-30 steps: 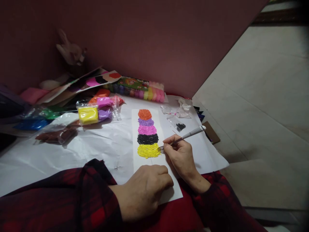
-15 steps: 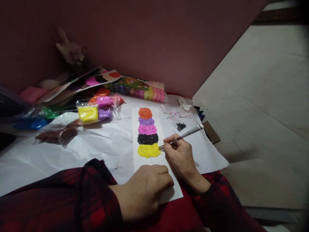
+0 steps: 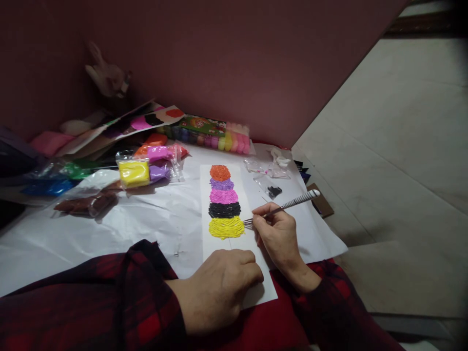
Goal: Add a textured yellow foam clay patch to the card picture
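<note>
My right hand [image 3: 276, 231] pinches a fork [image 3: 297, 200] with a striped, ridged handle. Its tines sit at the right edge of the yellow clay band [image 3: 226, 227]. Above that band lie black clay [image 3: 224, 210], pink clay [image 3: 223, 196], purple clay [image 3: 221, 184] and orange clay [image 3: 220, 172], stacked on a white card [image 3: 215, 246] and marked with fine ridges. My left hand [image 3: 224, 282] is closed, its curled fingers resting on the card's lower part and holding it down; the thumb is hidden.
Left of the card lie bagged yellow clay [image 3: 134, 174], brown clay [image 3: 87, 204] and other colours. A clay pack [image 3: 215, 134] stands at the wall. Opened bags with black bits [image 3: 274, 190] and white clay [image 3: 280, 158] lie at right. White paper [image 3: 146, 219] covers the table.
My right hand and the fork have shifted slightly to the right, to the yellow clay's edge. My left hand stays in place on the card.
</note>
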`<state>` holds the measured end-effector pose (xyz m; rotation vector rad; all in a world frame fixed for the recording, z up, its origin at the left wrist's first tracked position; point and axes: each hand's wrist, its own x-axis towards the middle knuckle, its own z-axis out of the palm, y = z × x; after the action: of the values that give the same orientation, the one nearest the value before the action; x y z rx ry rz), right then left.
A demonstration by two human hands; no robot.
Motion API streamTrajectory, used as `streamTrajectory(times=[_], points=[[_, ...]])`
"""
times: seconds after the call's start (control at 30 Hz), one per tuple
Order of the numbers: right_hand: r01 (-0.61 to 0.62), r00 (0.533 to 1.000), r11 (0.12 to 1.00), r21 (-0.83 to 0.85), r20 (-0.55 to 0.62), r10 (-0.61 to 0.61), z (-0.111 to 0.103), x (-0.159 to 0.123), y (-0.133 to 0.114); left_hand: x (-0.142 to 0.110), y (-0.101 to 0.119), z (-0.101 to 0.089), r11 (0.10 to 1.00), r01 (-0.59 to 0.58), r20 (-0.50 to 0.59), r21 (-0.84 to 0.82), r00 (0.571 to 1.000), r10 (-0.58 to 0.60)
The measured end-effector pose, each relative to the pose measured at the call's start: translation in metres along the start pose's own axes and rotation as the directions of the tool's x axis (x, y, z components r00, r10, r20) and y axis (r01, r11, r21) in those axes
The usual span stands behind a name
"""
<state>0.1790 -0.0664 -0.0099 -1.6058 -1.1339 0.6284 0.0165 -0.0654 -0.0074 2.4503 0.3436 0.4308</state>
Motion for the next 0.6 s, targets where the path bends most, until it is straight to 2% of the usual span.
streamTrajectory(times=[0.1,0.23,0.6], points=[[0.035,0.999,0.998,-0.043,-0.004,-0.035,0.0001,0.0001,0.0002,0.0002,-0.0003,0.0009,1.000,0.011,0.004,-0.009,1.000,-0.011],[0.069,0.997,0.998,-0.015,0.023,-0.069,0.0015,-0.0015,0.0007,-0.0006,-0.0005,0.0021,1.000,0.011,-0.004,-0.021,1.000,-0.011],[0.093,0.991,0.995,-0.033,0.095,-0.090,0.0053,-0.0037,-0.0028,0.0007,0.0013,-0.0002,0.996,-0.007,-0.059,-0.090,0.998,0.001]])
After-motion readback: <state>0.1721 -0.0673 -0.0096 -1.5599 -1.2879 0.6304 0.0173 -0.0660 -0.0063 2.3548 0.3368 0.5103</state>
